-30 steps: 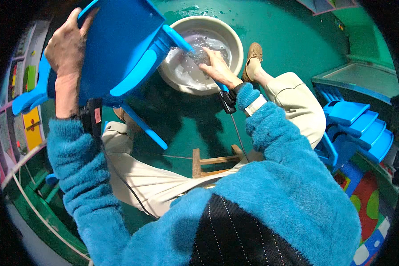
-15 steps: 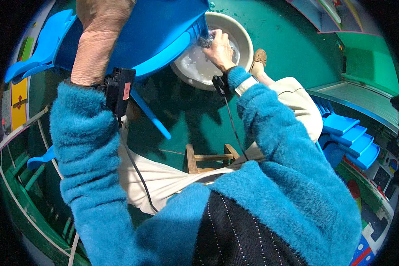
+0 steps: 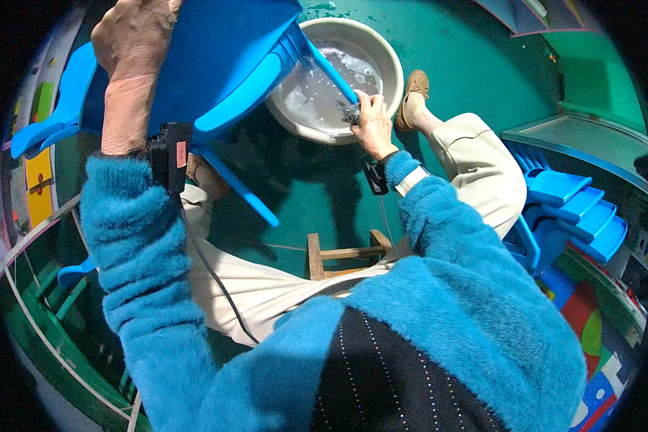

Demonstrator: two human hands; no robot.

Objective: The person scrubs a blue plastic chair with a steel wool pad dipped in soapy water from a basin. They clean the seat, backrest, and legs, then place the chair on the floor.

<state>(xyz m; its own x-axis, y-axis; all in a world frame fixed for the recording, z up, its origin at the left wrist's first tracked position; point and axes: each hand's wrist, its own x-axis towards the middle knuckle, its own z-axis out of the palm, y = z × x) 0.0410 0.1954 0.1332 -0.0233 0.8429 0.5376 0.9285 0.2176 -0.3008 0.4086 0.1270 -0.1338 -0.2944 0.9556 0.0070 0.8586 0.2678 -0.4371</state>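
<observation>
A blue plastic chair (image 3: 219,50) is tilted in front of me at the upper left, one of its legs reaching over a pale round basin (image 3: 392,68). My left hand (image 3: 133,39) is closed on the chair's edge; part of its grip is hidden. Down at the tip of that leg, my right hand (image 3: 374,128) is closed on a grey metal scouring pad (image 3: 350,113), which touches or nearly touches the leg end. Cloudy, sudsy water (image 3: 306,93) fills the lower part of the basin.
Small blue chairs are stacked (image 3: 579,209) at the right. A wooden stool (image 3: 315,255) shows low between my legs. At the left are another blue chair (image 3: 68,108) and a green rack with a pale rail (image 3: 43,234). The green floor (image 3: 475,79) has wet spots beyond the basin.
My right hand has moved with the scouring pad from over the basin's water toward its near right rim, at the leg's tip. The chair and my left hand have shifted left, bringing the leg into view.
</observation>
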